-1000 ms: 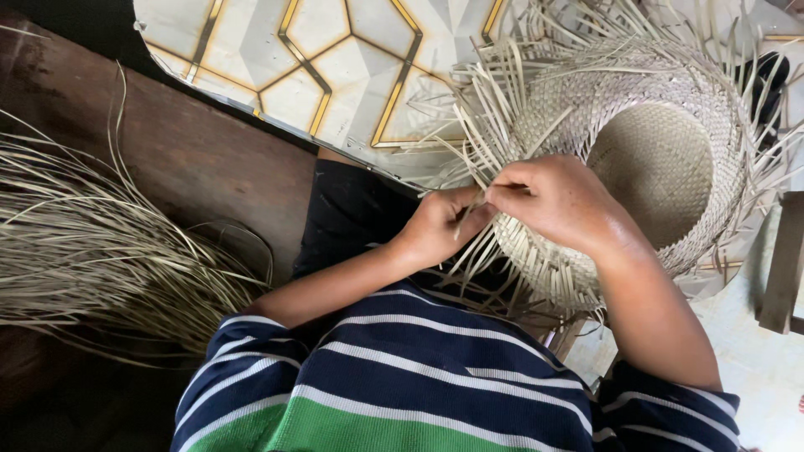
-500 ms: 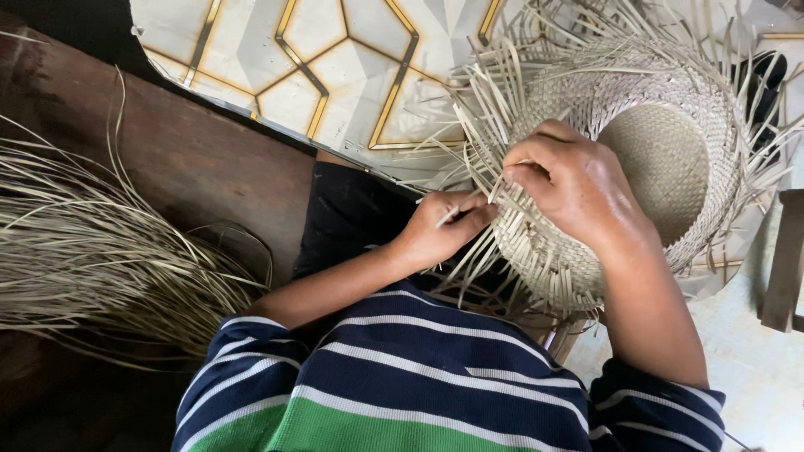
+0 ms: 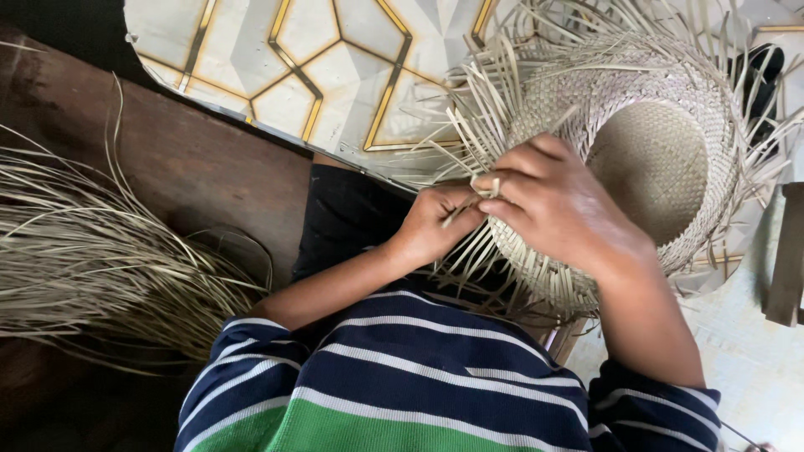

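Observation:
A half-woven straw hat (image 3: 653,151) rests on my lap, crown facing up and loose strips sticking out all around its brim. My left hand (image 3: 435,222) pinches straw strips at the brim's near-left edge. My right hand (image 3: 553,205) lies over the brim just beside it, fingers closed on the same strips, with a ring on one finger. The two hands touch at the fingertips. Part of the brim is hidden under my right hand and forearm.
A bundle of long loose straw (image 3: 100,259) lies on the dark wooden surface (image 3: 193,159) at left. A pale floor with gold geometric lines (image 3: 335,67) shows above. A dark wooden piece (image 3: 787,259) stands at the right edge.
My right hand lifted up over the brim, then came back down to meet the left hand at the brim edge. The left hand stayed nearly still.

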